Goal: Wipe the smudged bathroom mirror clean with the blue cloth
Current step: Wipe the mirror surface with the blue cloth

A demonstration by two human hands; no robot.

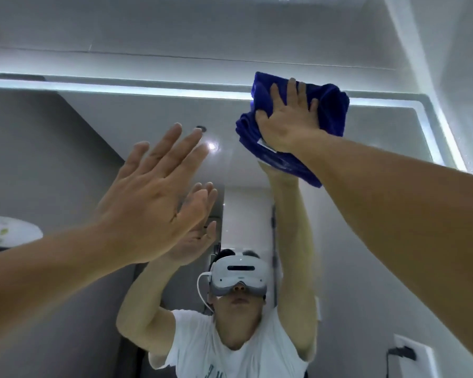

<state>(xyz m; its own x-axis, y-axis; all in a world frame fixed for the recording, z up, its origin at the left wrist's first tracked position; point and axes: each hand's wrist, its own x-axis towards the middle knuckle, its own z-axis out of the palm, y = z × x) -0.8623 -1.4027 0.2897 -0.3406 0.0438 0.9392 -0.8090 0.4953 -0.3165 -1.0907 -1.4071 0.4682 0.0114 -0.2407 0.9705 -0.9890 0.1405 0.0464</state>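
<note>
Your right hand (287, 124) lay flat on blue cloth (331, 110), fingers straight and spread. It pressed bunched cloth against mirror (148, 113) near upper right corner (just under lit edge strip (148, 90)). Your left hand (148, 197) was raised lower left, fingers wide, held nothing; contact with mirror unclear.

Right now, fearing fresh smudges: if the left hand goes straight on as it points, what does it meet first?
Probably the bare mirror: the open left hand faces its own reflection, nothing between; the gap is unclear.
</note>
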